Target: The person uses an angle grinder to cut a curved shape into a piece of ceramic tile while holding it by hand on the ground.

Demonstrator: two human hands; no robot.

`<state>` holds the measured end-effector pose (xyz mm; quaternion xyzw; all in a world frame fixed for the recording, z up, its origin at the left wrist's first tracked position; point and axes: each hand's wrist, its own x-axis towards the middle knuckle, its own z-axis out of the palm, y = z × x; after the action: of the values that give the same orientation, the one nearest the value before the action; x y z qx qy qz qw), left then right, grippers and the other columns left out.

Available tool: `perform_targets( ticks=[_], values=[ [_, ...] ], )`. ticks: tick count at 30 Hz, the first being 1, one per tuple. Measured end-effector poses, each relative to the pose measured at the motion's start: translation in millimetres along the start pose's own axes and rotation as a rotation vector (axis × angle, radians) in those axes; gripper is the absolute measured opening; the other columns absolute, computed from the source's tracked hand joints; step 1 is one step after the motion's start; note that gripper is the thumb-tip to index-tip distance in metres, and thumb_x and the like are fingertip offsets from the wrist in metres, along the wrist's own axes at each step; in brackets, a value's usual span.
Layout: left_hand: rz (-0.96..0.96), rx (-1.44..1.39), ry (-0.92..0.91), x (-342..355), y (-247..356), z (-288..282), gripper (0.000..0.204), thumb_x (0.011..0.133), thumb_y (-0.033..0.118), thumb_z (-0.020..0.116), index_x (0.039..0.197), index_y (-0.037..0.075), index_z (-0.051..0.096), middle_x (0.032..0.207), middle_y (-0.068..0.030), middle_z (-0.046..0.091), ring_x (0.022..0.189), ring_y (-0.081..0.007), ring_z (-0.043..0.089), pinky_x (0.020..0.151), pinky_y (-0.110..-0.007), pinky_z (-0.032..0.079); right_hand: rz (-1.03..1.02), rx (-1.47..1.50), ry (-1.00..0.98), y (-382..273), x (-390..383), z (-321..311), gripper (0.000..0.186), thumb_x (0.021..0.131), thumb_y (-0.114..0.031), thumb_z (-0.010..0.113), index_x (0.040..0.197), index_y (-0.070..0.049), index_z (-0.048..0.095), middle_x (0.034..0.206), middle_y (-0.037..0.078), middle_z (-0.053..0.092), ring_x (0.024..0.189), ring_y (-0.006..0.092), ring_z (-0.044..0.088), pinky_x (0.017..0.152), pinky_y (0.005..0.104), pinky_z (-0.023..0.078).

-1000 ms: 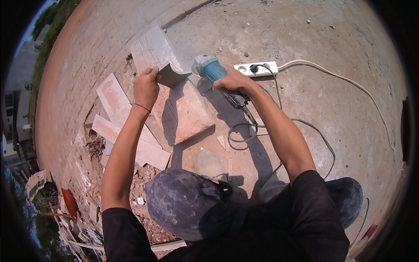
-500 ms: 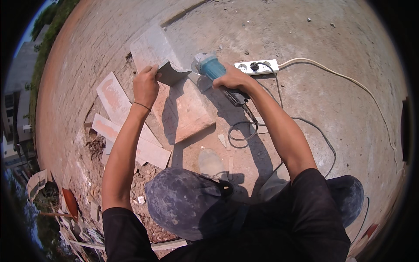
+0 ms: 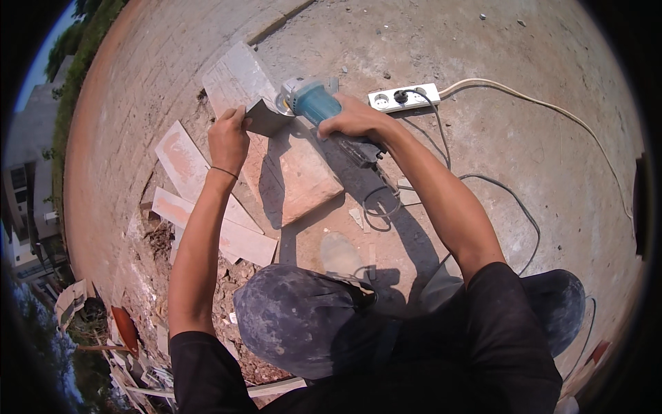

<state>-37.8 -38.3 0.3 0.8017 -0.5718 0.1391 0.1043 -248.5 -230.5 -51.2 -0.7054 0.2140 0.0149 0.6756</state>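
Note:
My left hand (image 3: pixel 229 140) is closed on the left edge of a dark grey tile piece (image 3: pixel 267 119), tilted above a dusty reddish block (image 3: pixel 303 172). In my right hand (image 3: pixel 355 117) is a teal angle grinder (image 3: pixel 316 102), gripped round its body. The grinder's disc (image 3: pixel 283 103) is at the tile's right edge; whether it touches cannot be made out. Dust lies over the pale slab (image 3: pixel 243 72) behind the tile. A dark cord (image 3: pixel 376 207) hangs from the grinder's rear and loops on the ground.
A white power strip (image 3: pixel 403 98) with a black plug lies beyond my right forearm, its pale cable (image 3: pixel 545 107) running right. Cut tile pieces (image 3: pixel 181 153) lie to the left, near broken rubble (image 3: pixel 255 359). My knee (image 3: pixel 296 321) is close below the block.
The grinder and my right hand have moved left, bringing the disc further over the tile's right side. The tile's curved notch no longer shows plainly.

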Motion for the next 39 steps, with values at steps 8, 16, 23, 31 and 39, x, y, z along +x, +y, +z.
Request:
perform_targets(
  ticks=[8, 16, 23, 31, 39],
  values=[
    [0.012, 0.001, 0.006, 2.3, 1.2, 2.2, 0.02, 0.084, 0.008, 0.069, 0.103, 0.005, 0.068, 0.085, -0.014, 0.066, 0.076, -0.0359, 0.066, 0.064, -0.044, 0.052, 0.021, -0.093, 0.053, 38.2, 18.4, 2.1, 0.079, 0.056, -0.032, 0.083, 0.123, 0.001, 0.058, 0.11, 0.023, 0.067, 0.097, 0.033, 0.065, 0.086, 0.0364, 0.051],
    [0.011, 0.004, 0.004, 2.8, -0.6, 2.3, 0.023, 0.084, 0.008, 0.07, 0.106, 0.006, 0.068, 0.087, -0.0139, 0.067, 0.077, -0.0359, 0.067, 0.065, -0.044, 0.052, 0.052, -0.214, 0.161, 50.4, 16.7, -19.4, 0.074, 0.055, -0.033, 0.083, 0.118, 0.002, 0.062, 0.109, 0.025, 0.068, 0.094, 0.0366, 0.067, 0.081, 0.038, 0.053],
    [-0.213, -0.038, 0.0, -21.0, -21.7, -10.3, 0.02, 0.084, 0.014, 0.075, 0.099, 0.001, 0.073, 0.076, -0.0184, 0.063, 0.066, -0.0306, 0.065, 0.061, -0.04, 0.047, 0.077, -0.144, 0.203, 50.7, 1.4, -28.4, 0.073, 0.055, -0.031, 0.082, 0.118, 0.002, 0.062, 0.109, 0.023, 0.068, 0.094, 0.0349, 0.066, 0.084, 0.0363, 0.051],
    [-0.926, -0.649, 0.053, -134.2, -12.6, 10.5, 0.029, 0.081, 0.02, 0.079, 0.074, -0.006, 0.069, 0.066, -0.0023, 0.064, 0.06, -0.0081, 0.051, 0.054, -0.028, 0.039, 0.128, 0.022, 0.308, 23.9, -27.4, -38.1, 0.083, 0.057, -0.028, 0.08, 0.129, 0.003, 0.054, 0.113, 0.019, 0.065, 0.101, 0.0288, 0.063, 0.088, 0.0357, 0.049],
    [-1.493, -1.268, 0.396, -173.4, 52.9, 55.3, 0.023, 0.083, 0.013, 0.081, 0.094, -0.003, 0.069, 0.073, -0.0043, 0.063, 0.058, -0.0123, 0.06, 0.055, -0.026, 0.053, 0.146, 0.093, 0.287, 5.1, -32.0, -27.2, 0.07, 0.064, -0.023, 0.078, 0.124, 0.0, 0.05, 0.089, 0.009, 0.059, 0.068, 0.0169, 0.059, 0.06, 0.0316, 0.05]
  ],
)
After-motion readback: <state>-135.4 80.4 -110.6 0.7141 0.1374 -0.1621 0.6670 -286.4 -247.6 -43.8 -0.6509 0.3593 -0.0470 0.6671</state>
